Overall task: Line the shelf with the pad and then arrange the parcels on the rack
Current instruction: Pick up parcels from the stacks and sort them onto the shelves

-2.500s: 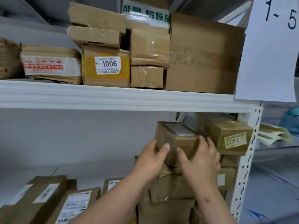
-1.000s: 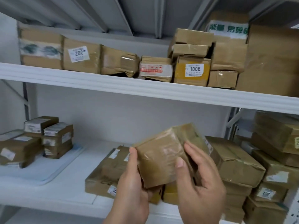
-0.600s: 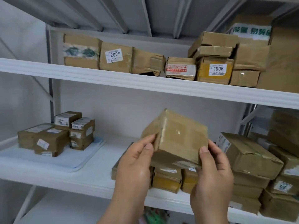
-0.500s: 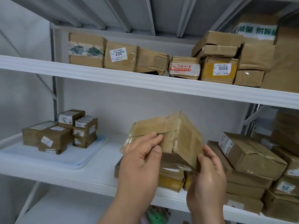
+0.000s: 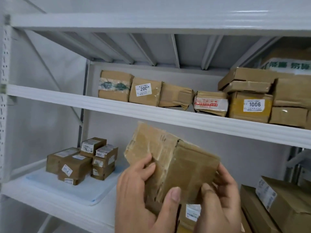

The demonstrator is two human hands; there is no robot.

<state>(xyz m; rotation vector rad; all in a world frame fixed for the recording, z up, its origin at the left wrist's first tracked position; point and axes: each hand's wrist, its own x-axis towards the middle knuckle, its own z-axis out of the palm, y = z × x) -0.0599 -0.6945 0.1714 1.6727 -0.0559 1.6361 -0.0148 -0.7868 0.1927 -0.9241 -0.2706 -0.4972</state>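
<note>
I hold a taped brown parcel (image 5: 175,167) in front of the middle shelf (image 5: 55,206), tilted with one corner up. My left hand (image 5: 139,195) grips its lower left side, thumb across the front. My right hand (image 5: 220,199) holds its lower right edge. A pale blue pad (image 5: 55,185) lies on the left part of the middle shelf. Several small labelled parcels (image 5: 82,160) stand stacked on the pad near the back left.
The upper shelf (image 5: 151,113) carries a row of brown boxes, among them boxes labelled 2006 (image 5: 144,91) and 1006 (image 5: 250,106). More parcels (image 5: 276,204) are piled at the right of the middle shelf. A white perforated upright (image 5: 4,98) stands at the far left.
I took the parcel from the stack on the right and carried it left while turning it in both hands. The view swung left and up, showing the pad and the top shelf.
</note>
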